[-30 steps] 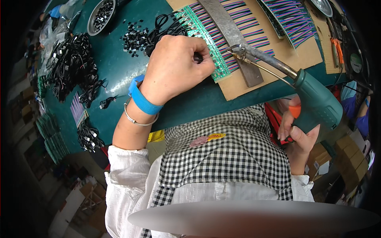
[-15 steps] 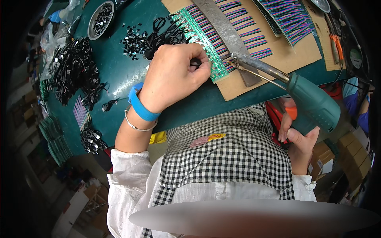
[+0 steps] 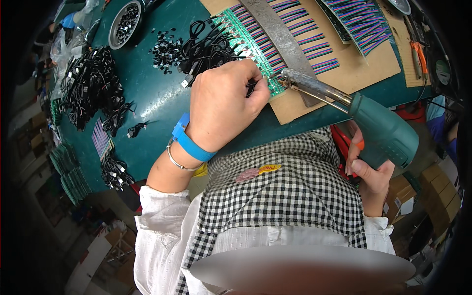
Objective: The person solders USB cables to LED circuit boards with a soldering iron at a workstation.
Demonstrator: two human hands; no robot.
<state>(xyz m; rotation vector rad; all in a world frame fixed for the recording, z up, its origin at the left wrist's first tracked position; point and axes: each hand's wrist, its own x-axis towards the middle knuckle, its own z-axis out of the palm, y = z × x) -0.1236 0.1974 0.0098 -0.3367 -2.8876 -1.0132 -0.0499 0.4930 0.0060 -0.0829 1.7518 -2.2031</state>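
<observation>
My left hand, with a blue wrist strap, is closed on a black cable at the near end of a strip of green circuit boards. Most of that cable is hidden by the fingers. In my right hand is a green soldering gun, its tip reaching the boards just right of my left fingertips. Rows of coloured wires run out from the strip under a flat metal bar. More black USB cables lie looped behind my left hand.
Brown cardboard lies beneath the boards on the green table. Small black parts are scattered left of the cables; a metal bowl holds more. A large cable heap sits at left, orange-handled pliers at far right.
My left hand has moved slightly right and nearer to me, uncovering a white-ended USB plug behind it. The soldering gun has shifted a little left, its tip still by the boards.
</observation>
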